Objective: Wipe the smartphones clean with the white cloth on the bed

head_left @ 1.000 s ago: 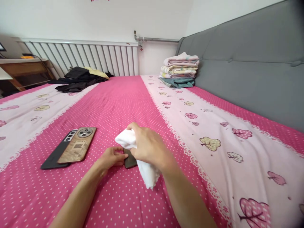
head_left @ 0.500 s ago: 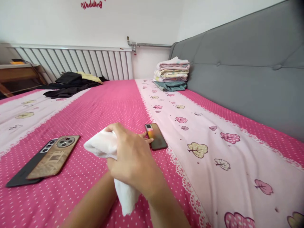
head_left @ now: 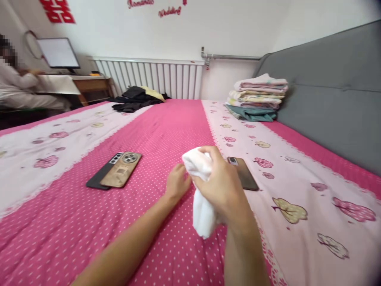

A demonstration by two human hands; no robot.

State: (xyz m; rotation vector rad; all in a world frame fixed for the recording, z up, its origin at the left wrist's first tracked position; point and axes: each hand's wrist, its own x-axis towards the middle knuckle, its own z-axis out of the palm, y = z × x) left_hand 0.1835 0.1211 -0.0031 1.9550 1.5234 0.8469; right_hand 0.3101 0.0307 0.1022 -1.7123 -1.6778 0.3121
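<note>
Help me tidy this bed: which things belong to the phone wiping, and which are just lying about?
In use: white cloth gripped in right hand; dark phone beside it; left hand.

Lying about: two overlapping phones, folded linen stack, black clothes heap.

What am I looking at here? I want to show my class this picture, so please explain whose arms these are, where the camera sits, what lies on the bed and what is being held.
The picture comes from a camera worn on a person's head, looking forward and down, so both bare arms are that person's own. The right hand grips a bunched white cloth. The left hand rests low on the pink dotted bedsheet, holding nothing that shows. Just beyond the right hand lies a dark phone, back up. To the left lie two more phones, a gold phone overlapping a black phone. Farther off are dark clothes, a stack of folded linens by the grey headboard, and another person seated at a desk.
</note>
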